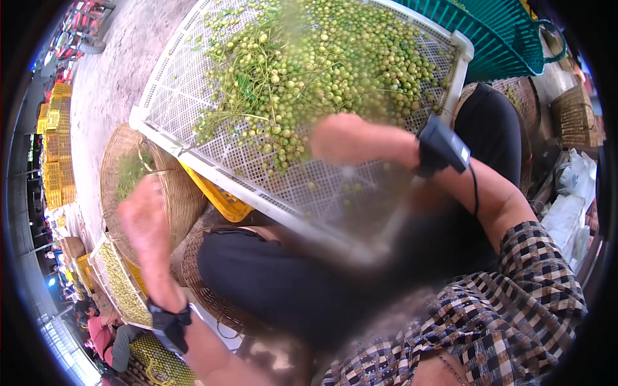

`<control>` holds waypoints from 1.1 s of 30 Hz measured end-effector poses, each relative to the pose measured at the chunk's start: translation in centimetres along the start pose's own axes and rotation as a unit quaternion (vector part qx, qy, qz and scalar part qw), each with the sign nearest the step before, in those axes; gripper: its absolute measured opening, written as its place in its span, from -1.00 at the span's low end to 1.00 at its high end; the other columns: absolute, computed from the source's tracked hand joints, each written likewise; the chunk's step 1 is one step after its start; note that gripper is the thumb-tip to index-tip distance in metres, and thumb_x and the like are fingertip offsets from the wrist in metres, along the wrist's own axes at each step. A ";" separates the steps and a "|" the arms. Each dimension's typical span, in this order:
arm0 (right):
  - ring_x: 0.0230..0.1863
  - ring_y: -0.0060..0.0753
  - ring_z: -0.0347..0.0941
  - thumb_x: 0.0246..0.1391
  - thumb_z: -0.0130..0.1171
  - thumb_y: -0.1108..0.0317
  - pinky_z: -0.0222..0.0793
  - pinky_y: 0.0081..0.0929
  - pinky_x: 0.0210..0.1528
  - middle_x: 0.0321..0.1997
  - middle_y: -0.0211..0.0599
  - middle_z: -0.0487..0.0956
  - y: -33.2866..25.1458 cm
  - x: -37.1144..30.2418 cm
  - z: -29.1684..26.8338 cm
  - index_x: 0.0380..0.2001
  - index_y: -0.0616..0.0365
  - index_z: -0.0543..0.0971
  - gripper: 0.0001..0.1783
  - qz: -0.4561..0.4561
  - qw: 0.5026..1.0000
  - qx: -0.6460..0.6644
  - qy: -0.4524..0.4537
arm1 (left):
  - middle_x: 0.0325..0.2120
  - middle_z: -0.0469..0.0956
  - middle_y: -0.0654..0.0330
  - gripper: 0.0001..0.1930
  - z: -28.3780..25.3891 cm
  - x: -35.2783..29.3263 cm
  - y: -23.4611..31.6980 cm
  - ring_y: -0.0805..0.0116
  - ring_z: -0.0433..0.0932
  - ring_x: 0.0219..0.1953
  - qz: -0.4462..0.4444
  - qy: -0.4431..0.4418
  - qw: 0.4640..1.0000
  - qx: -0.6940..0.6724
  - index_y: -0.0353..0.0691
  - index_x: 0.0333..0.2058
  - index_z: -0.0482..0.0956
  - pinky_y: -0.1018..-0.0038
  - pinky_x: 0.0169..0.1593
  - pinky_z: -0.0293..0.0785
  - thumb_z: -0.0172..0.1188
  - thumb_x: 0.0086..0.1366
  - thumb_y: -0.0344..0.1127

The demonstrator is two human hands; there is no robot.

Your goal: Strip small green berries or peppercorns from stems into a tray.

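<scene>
A white mesh tray (pixel 212 172) lies slanted before me, heaped with small round green fruits (pixel 335 71), some on thin green stems (pixel 257 71). Above its near part is my right hand (pixel 347 139), blurred, closest to the fruits; its fingers do not show clearly. At the left, my left hand (pixel 145 209) is over the near side of a round wicker basket (pixel 177 196). Green sprigs (pixel 133 172) show just beyond its fingers, and motion blur hides whether it grips them. Both wrists wear black bands, the right one with a small box.
A teal plastic basket (pixel 508 42) stands at the far right. Part of a yellow crate (pixel 222 199) shows under the white tray. Lower left are another fruit-filled tray (pixel 122 283) and a seated person (pixel 106 331). Stacked yellow crates (pixel 58 148) line the left; a wicker basket (pixel 573 116) is at right.
</scene>
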State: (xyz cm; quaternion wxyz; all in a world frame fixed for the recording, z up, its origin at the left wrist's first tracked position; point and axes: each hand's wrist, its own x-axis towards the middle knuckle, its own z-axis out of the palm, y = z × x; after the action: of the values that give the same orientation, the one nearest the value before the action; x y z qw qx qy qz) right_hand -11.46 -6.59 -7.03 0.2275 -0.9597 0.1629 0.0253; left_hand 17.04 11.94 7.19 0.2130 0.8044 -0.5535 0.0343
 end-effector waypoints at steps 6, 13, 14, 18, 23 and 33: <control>-0.50 -0.04 0.54 -0.30 0.13 0.48 0.46 -0.18 -0.50 -0.58 -0.06 0.54 -5.9 -1.3 1.8 -0.66 0.20 0.54 -0.96 0.066 0.996 0.022 0.061 | -0.31 0.61 0.02 -0.68 -7.1 4.5 -11.8 0.20 0.58 -0.36 -0.102 0.005 0.940 0.326 -0.28 -0.11 0.55 0.36 -0.24 0.54 0.19 0.17 -0.28; -0.51 0.07 0.52 -0.31 0.10 0.45 0.43 -0.13 -0.46 -0.65 0.04 0.50 -5.2 -0.2 4.6 -0.69 0.24 0.53 -0.91 0.147 0.980 0.101 0.089 | -0.17 0.56 -0.01 -0.67 -1.1 2.2 -4.5 0.11 0.55 -0.16 -0.011 -0.004 0.977 0.215 -0.32 -0.13 0.54 0.28 -0.04 0.44 0.22 0.12 -0.33; -0.51 0.07 0.52 -0.31 0.10 0.45 0.43 -0.13 -0.46 -0.65 0.04 0.50 -4.5 -0.5 4.7 -0.69 0.24 0.53 -0.91 0.155 0.979 0.096 0.087 | -0.18 0.56 0.00 -0.66 0.9 1.9 -0.2 0.11 0.55 -0.16 -0.001 -0.066 0.996 0.060 -0.33 -0.12 0.53 0.29 -0.03 0.44 0.23 0.10 -0.36; -0.56 0.09 0.43 -0.22 0.00 0.43 0.35 -0.08 -0.49 -0.66 -0.04 0.47 -4.2 -1.2 2.4 -0.74 0.15 0.44 -0.88 0.148 0.965 0.172 0.132 | -0.18 0.53 -0.02 -0.61 5.0 -0.3 10.5 0.08 0.53 -0.17 0.170 -0.162 0.969 -0.081 -0.35 -0.15 0.52 0.33 -0.04 0.45 0.20 -0.06 -0.51; -0.58 0.05 0.45 -0.24 0.08 0.42 0.36 -0.11 -0.51 -0.68 -0.10 0.47 -5.3 -3.0 -2.8 -0.65 0.16 0.47 -0.94 0.077 0.970 0.168 0.159 | -0.30 0.57 0.03 -0.70 11.8 -0.8 12.6 0.19 0.55 -0.29 0.239 -0.208 0.941 -0.115 -0.36 -0.21 0.54 0.36 -0.23 0.46 0.14 0.00 -0.51; -0.49 0.10 0.50 -0.30 0.11 0.46 0.38 -0.10 -0.46 -0.58 0.02 0.53 -1.1 -6.5 -3.8 -0.63 0.21 0.53 -0.93 0.178 0.973 0.112 0.098 | -0.69 0.49 0.13 -0.89 17.2 -1.0 14.8 0.40 0.45 -0.62 0.127 -0.254 0.930 -0.235 -0.34 -0.39 0.58 0.48 -0.48 0.36 0.13 0.14 -0.44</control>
State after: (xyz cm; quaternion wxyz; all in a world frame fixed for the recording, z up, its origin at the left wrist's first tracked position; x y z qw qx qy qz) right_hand -17.35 -5.41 -2.36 0.3087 -0.8814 0.3543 -0.0476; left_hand 0.15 1.89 -4.19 0.2422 0.6359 -0.6791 -0.2752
